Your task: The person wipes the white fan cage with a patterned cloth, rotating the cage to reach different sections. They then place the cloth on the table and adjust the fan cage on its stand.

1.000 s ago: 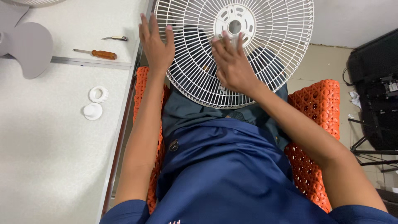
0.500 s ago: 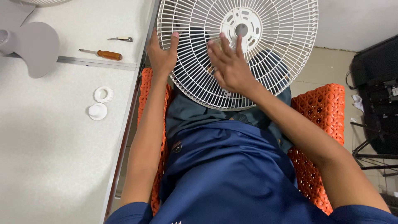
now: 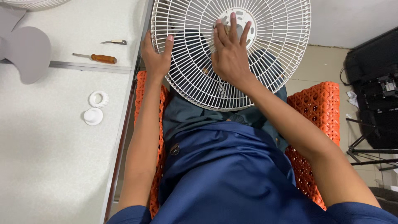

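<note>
White fan grille (image 3: 265, 62) lies flat, facing up; left hand (image 3: 155, 56) grips rim, right hand (image 3: 230, 54) fingers splayed

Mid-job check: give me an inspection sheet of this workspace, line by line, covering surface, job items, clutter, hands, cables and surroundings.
Surface: pale speckled white table on the person's left.
Job's things: round white wire fan guard resting over the lap.
Clutter: orange-handled screwdriver, small metal tool, two white round plastic caps, grey fan blade.
Hands: left hand grips the guard's rim; right hand lies flat on the wires, fingers reaching its white centre hub.
Cables: dark cord by black equipment on the right.
Surroundings: orange woven plastic chair, tiled floor.
</note>
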